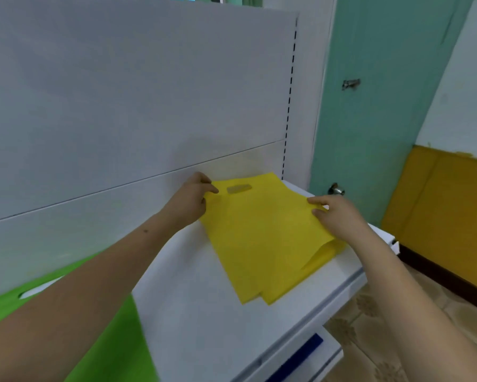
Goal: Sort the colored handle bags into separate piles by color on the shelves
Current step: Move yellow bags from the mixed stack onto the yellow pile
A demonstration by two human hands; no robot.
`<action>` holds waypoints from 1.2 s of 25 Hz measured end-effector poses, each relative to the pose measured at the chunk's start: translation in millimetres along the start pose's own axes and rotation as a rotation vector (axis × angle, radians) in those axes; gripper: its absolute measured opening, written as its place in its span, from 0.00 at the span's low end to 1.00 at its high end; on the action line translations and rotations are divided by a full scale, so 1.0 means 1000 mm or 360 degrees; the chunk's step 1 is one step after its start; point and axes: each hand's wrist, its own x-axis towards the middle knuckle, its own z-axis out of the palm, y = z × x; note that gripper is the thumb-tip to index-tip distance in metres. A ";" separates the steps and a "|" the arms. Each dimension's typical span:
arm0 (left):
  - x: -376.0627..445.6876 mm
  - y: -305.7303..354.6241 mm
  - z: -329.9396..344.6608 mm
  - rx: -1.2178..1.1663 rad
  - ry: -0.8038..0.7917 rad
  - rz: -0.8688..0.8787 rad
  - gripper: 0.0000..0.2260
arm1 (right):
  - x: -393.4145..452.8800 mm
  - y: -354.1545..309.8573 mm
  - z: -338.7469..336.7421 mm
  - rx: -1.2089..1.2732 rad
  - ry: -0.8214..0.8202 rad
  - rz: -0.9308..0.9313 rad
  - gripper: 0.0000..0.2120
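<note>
1. The step in hand looks like laying a yellow bag (262,238) on the white shelf (204,321) to start or add to the yellow pile; the bag lies flat near the shelf's right end, its top edge close to the back panel (121,106).
2. The left hand (189,201) pinches the bag's upper left corner, thumb over the top and fingers curled beneath, just beside the cut-out handle (239,188).
3. The right hand (339,216) grips the bag's right edge, fingers curled over the fabric near the shelf's front right corner.
4. The bag therefore lies between the two hands, stretched lightly across, with its lower end pointing toward the shelf's front edge. At that lower end two layered edges show, so there may be more than one yellow bag here; that cannot be told for sure.
5. A green bag (113,340) lies toward the left end of the same shelf, well apart from the yellow one and partly hidden under the left forearm, its handle slot showing.
6. The next move probably calls for squaring the yellow bag on its spot, letting go with both hands, and fetching another bag. No unsorted supply is in view.
7. A blue strip (300,357) shows on a lower level; what it is cannot be told.
</note>
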 end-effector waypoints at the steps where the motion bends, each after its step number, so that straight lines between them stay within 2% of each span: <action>1: 0.005 -0.001 0.003 0.0058 -0.0070 0.0026 0.22 | 0.010 0.006 -0.001 -0.0006 -0.0034 0.0002 0.16; 6: 0.007 -0.002 0.015 0.0899 -0.0437 0.0187 0.28 | 0.036 0.036 0.009 -0.0320 -0.0179 -0.0092 0.19; 10: 0.007 0.008 0.016 0.1019 -0.0710 0.0034 0.34 | 0.043 0.048 0.018 -0.0415 -0.0330 -0.0230 0.23; 14: 0.013 0.023 0.020 0.1092 -0.0941 -0.0144 0.38 | 0.053 0.049 0.016 -0.0295 -0.0328 -0.0326 0.21; 17: 0.016 0.028 0.019 0.1146 -0.0858 -0.0153 0.34 | 0.056 0.048 0.022 -0.0291 -0.0326 -0.0376 0.19; 20: 0.007 0.028 0.009 0.1081 -0.0766 -0.0250 0.36 | 0.047 0.031 0.028 -0.0449 -0.0276 -0.0337 0.21; 23: -0.029 0.022 -0.021 0.0865 -0.0437 -0.0413 0.35 | 0.014 -0.010 0.029 -0.0270 -0.0131 -0.0512 0.26; 26: -0.093 0.011 -0.066 0.0787 -0.0124 -0.0553 0.30 | -0.039 -0.066 0.040 0.0046 -0.0102 -0.0808 0.28; 30: -0.224 -0.010 -0.135 0.0843 0.0145 -0.0762 0.30 | -0.146 -0.153 0.077 0.0333 -0.0205 -0.1070 0.29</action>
